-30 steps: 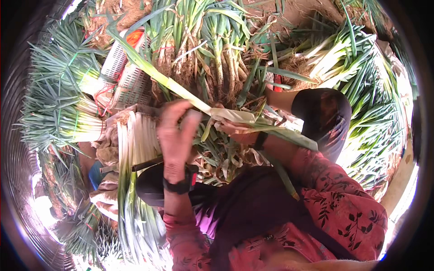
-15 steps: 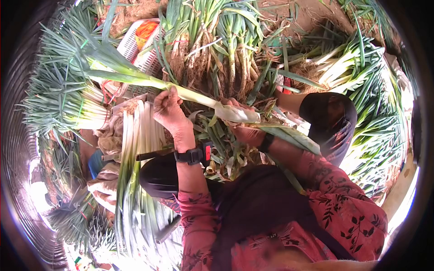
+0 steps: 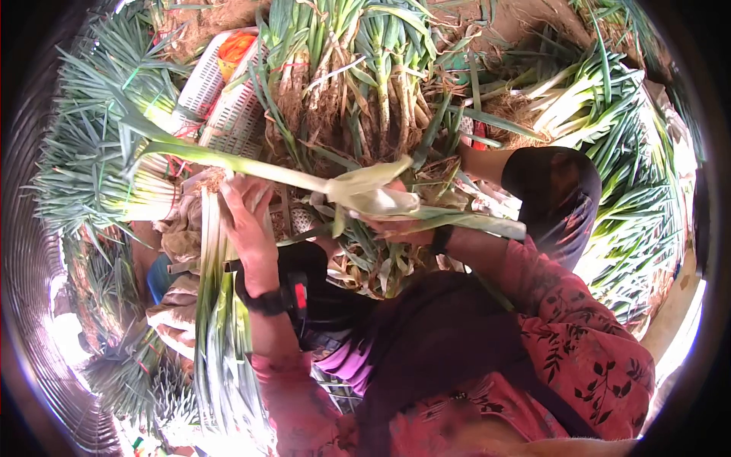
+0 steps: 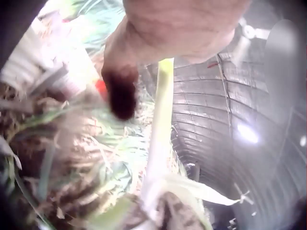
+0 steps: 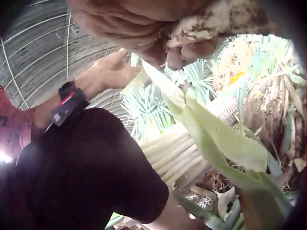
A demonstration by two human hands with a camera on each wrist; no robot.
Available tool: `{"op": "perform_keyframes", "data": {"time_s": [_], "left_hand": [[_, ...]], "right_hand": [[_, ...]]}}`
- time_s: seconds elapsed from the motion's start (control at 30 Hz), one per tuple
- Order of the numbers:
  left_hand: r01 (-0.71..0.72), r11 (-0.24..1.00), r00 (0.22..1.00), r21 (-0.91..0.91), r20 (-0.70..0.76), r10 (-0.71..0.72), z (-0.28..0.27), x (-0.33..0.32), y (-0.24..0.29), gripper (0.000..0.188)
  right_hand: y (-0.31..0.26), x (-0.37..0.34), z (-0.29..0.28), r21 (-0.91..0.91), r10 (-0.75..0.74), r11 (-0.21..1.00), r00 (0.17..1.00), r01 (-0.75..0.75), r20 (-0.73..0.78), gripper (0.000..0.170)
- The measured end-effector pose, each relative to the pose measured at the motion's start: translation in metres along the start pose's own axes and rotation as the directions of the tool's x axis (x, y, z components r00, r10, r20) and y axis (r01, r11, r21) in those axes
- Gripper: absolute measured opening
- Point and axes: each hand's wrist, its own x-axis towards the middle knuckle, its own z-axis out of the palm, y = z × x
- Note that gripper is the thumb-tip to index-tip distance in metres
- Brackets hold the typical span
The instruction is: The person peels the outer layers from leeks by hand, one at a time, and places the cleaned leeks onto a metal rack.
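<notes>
A long leek point(image 3: 282, 174) lies slantwise in front of me, green leaves to the left. My right hand point(image 3: 403, 232) grips its lower end, where loosened pale outer leaves point(image 3: 369, 179) flare out. In the right wrist view, the curled fingers of the right hand point(image 5: 124, 28) hold a dirt-streaked end, and a peeled-back leaf point(image 5: 230, 139) hangs below. My left hand point(image 3: 250, 221) is just under the stalk towards the leaves, thumb and fingers spread apart. The left wrist view shows the left hand point(image 4: 177, 28) over the pale stalk point(image 4: 162, 105), its thumb pointing down.
White-stemmed leeks point(image 3: 212, 251) lie beside my left knee. Tied bundles point(image 3: 99, 183) are stacked at the left, next to a white crate point(image 3: 232, 114). Uncleaned leeks with roots point(image 3: 381, 99) stand ahead; another heap point(image 3: 632, 183) lies right. Leaf scraps point(image 3: 365, 263) litter the ground between my knees.
My left hand rose to the stalk, touched it with its fingertips, then moved left and down along it. The right hand keeps its hold, and an outer leaf now stands away from the stalk.
</notes>
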Motion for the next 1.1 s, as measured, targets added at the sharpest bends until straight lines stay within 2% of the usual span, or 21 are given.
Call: {"op": "perform_keyframes", "data": {"time_s": [0.03, 0.07, 0.1, 0.17, 0.23, 0.27, 0.33, 0.4, 0.43, 0.47, 0.53, 0.57, 0.7, 0.73, 0.8, 0.87, 0.93, 1.0, 1.03, 1.07, 1.1], "left_hand": [[0.096, 0.979, 0.995, -0.178, 0.004, -0.097, 0.01, 0.005, 0.007, 0.053], [0.19, 0.917, 0.981, -0.35, 0.027, -0.193, 0.022, 0.009, 0.015, 0.053], [0.21, 0.886, 0.974, -0.413, 0.008, -0.227, 0.031, 0.019, 0.015, 0.051], [0.181, 0.884, 0.977, -0.431, -0.028, -0.213, 0.003, 0.057, -0.006, 0.05], [0.132, 0.859, 0.97, -0.495, -0.113, -0.215, 0.001, 0.075, -0.007, 0.052], [0.13, 0.855, 0.968, -0.503, -0.122, -0.219, 0.001, 0.08, -0.004, 0.052], [0.096, 0.88, 0.987, -0.466, -0.07, -0.145, 0.0, 0.089, -0.003, 0.052], [0.114, 0.868, 0.984, -0.483, -0.066, -0.166, -0.003, 0.099, -0.002, 0.052], [0.132, 0.856, 0.981, -0.499, -0.056, -0.184, -0.005, 0.105, -0.002, 0.053], [0.15, 0.844, 0.978, -0.516, -0.045, -0.201, -0.007, 0.111, -0.002, 0.054], [0.146, 0.848, 0.977, -0.51, -0.058, -0.204, -0.026, 0.124, -0.007, 0.054], [0.181, 0.84, 0.973, -0.512, -0.029, -0.228, -0.035, 0.127, -0.009, 0.054], [0.213, 0.818, 0.966, -0.535, -0.01, -0.258, -0.052, 0.127, -0.005, 0.054], [0.203, 0.818, 0.966, -0.538, -0.026, -0.257, -0.057, 0.128, -0.006, 0.054], [0.15, 0.802, 0.97, -0.578, -0.071, -0.232, -0.083, 0.14, -0.012, 0.053], [0.145, 0.728, 0.987, -0.67, 0.042, -0.157, -0.132, 0.159, -0.031, 0.056], [0.169, 0.705, 0.982, -0.689, 0.056, -0.181, -0.137, 0.149, -0.028, 0.052], [0.17, 0.721, 0.964, -0.672, -0.037, -0.262, -0.121, 0.135, -0.021, 0.054], [0.118, 0.762, 0.962, -0.637, -0.118, -0.248, -0.115, 0.129, -0.016, 0.057], [0.106, 0.76, 0.964, -0.641, -0.121, -0.236, -0.125, 0.13, -0.01, 0.057], [0.024, 0.781, 0.945, -0.624, -0.241, -0.221, -0.143, 0.131, -0.005, 0.058]], "right_hand": [[0.004, 0.012, 0.011, 0.416, 0.119, 0.89, 0.977, -0.185, 0.18, 0.07], [0.011, 0.027, 0.028, -0.251, 0.045, 0.967, 0.999, -0.037, 0.026, 0.07], [0.018, 0.041, 0.044, -0.816, -0.109, 0.577, 0.993, 0.029, -0.043, 0.07], [0.028, 0.058, 0.06, -0.972, -0.327, 0.097, 0.929, 0.212, 0.17, 0.055], [0.02, 0.077, 0.035, -0.973, -0.203, -0.231, 0.977, 0.022, 0.071, 0.045], [0.02, 0.082, 0.03, -0.963, -0.208, -0.271, 0.977, -0.001, 0.057, 0.037], [0.021, 0.101, 0.051, -0.988, -0.331, -0.153, 0.943, -0.019, 0.033, 0.022], [0.019, 0.135, 0.052, -0.999, -0.464, -0.015, 0.885, -0.031, -0.02, 0.018], [0.018, 0.144, 0.05, -0.975, -0.482, 0.216, 0.875, 0.059, -0.054, 0.02], [0.024, 0.145, 0.049, -0.87, -0.478, 0.407, 0.876, 0.278, 0.057, 0.017], [0.041, 0.148, 0.047, -0.782, -0.527, 0.508, 0.848, 0.362, 0.05, 0.02], [0.045, 0.146, 0.048, -0.779, -0.519, 0.515, 0.853, 0.357, 0.048, 0.02], [0.046, 0.106, 0.065, -0.989, -0.423, 0.108, 0.905, 0.102, 0.047, 0.018], [0.051, 0.092, 0.073, -0.884, -0.399, 0.442, 0.916, 0.149, -0.045, 0.016], [0.057, 0.056, 0.094, -0.736, -0.418, 0.607, 0.908, 0.3, 0.026, 0.012], [0.047, 0.003, 0.112, -0.716, -0.381, 0.686, 0.903, 0.133, -0.198, 0.019], [0.039, -0.037, 0.132, -0.802, -0.402, 0.588, 0.899, 0.109, -0.173, 0.03], [0.039, -0.059, 0.161, -0.906, -0.45, 0.423, 0.869, 0.007, -0.204, 0.037], [0.038, -0.08, 0.166, -0.867, -0.456, 0.497, 0.858, 0.024, -0.238, 0.026], [0.028, -0.101, 0.172, -0.866, -0.507, 0.498, 0.822, 0.033, -0.26, 0.02], [0.018, -0.122, 0.178, -0.866, -0.556, 0.498, 0.782, 0.043, -0.281, 0.015]]}}
